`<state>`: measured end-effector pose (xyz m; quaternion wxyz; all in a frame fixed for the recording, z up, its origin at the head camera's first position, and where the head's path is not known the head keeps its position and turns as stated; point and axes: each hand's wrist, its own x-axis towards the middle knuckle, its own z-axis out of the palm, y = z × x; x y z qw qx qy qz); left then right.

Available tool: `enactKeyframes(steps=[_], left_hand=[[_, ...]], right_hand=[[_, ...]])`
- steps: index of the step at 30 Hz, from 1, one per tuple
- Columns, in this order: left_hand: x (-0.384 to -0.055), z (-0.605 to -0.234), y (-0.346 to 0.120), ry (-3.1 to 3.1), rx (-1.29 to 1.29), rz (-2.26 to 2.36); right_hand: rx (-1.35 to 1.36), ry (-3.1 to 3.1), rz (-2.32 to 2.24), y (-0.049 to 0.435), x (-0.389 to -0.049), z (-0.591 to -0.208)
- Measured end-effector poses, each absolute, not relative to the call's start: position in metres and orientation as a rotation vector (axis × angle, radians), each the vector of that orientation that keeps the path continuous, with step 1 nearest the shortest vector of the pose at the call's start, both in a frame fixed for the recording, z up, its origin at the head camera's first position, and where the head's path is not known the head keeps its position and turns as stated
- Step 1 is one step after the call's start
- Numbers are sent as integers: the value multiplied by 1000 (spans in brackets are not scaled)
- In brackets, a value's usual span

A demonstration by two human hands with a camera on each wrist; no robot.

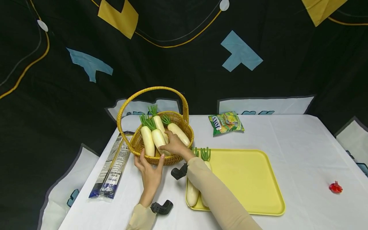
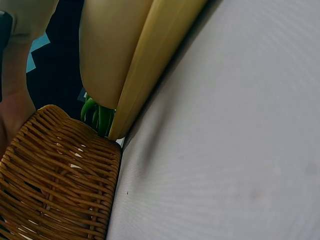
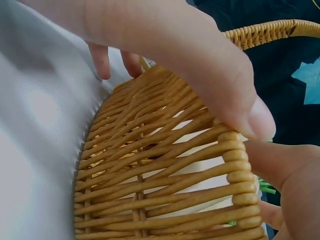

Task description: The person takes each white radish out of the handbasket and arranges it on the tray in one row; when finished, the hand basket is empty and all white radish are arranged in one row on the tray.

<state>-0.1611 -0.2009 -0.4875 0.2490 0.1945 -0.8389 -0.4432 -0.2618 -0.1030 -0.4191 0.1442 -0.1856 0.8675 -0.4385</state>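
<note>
Right hand among the radishes, left hand braced at the rim

The step in hand looks like handling one radish inside the wicker basket (image 1: pixel 172 160) while the basket is steadied. The person's right hand (image 1: pixel 176 146) reaches in over the near right side, thumb and fingers slightly parted around the front middle radish (image 1: pixel 158 136); it seems to have hold of it, though how firmly I cannot tell. The left hand (image 1: pixel 151 174) is spread fairly wide against the near side, its thumb at the rim and its fingers along the wicker, with no closed grip showing.

Four white radishes (image 1: pixel 147 140) lie in the basket, leaves toward the far side, below the tall handle (image 1: pixel 156 88). A further pair of radishes (image 1: pixel 192 193) lies on the left part of the yellow tray (image 1: pixel 244 179), partly hidden by the right sleeve (image 1: pixel 221 195). The next move, I judge, calls for a steady basket and fingers kept clear of the handle and the neighbouring radishes.

The desk (image 1: pixel 299 153) wears a white cloth. Long printed packets (image 1: pixel 115 169) lie left of the basket, a green snack bag (image 1: pixel 226 123) beyond the tray, and a small red object (image 1: pixel 335 187) well apart at the right. Behind hangs a black backdrop (image 1: pixel 184 73) with blue shapes (image 1: pixel 242 52) and yellow shapes (image 1: pixel 122 19)
</note>
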Motion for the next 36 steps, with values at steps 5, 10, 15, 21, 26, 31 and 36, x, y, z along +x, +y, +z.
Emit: enactKeyframes(steps=[5,10,15,21,26,31,36], left_hand=[[-161,-487,-201,-2283,537,-1211],[-160,-488,-201,-2280,541,-1213],[-160,-487,-201,-2286,540,-1222],[-160,-486,-201,-2301,544,-1221],[-160,-487,-201,-2302,549,-1225],[-160,-487,-202,-2299,554,-1227],[-160,-487,-202,-2294,548,-1225]], right_hand=[[-545,2495,-1225,-104,-262,-419],[-560,2506,-1179,-106,-262,-420],[-559,2517,-1132,-106,-262,-420],[-590,2553,-1050,-108,-263,-420],[-602,2577,-997,-109,-262,-420],[-597,2583,-976,-110,-261,-421],[-603,2582,-984,-110,-262,-421]])
